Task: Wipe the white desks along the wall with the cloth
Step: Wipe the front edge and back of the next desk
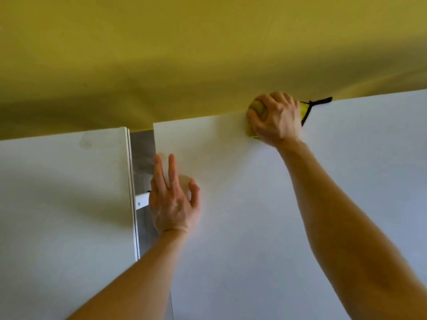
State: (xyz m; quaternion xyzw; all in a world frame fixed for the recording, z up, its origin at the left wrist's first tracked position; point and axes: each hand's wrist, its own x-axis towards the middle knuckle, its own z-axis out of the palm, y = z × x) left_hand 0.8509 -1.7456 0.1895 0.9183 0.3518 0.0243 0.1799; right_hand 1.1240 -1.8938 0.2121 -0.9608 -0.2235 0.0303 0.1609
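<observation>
Bare and close to the camera, the left forearm [138, 280] and right forearm [346, 227] reach forward over a white desk [346, 169]. At the far end of the right arm, the right hand [276, 118] is clenched around a yellow cloth [304, 109], fingers curled over it and knuckles up. It presses the cloth down on the desk's back edge, right where the top meets the yellow wall [208, 54]. Part of the cloth bulges out between thumb and forefinger, and a corner with black edging sticks out to the right of the hand, lying along the wall line. The left hand [172, 199] is nearer the camera and well to the left of the right hand. It is released and holds nothing, palm down, fingers straight and slightly spread, the thumb out to the right; its motion blur makes it unclear whether it rests on the surface. It sits at the desk's left edge. Just left of that hand runs a narrow gap [142, 146] showing grey floor and a white crossbar [142, 200], and beyond the gap lies a second white desk [64, 181], also backed against the wall.
</observation>
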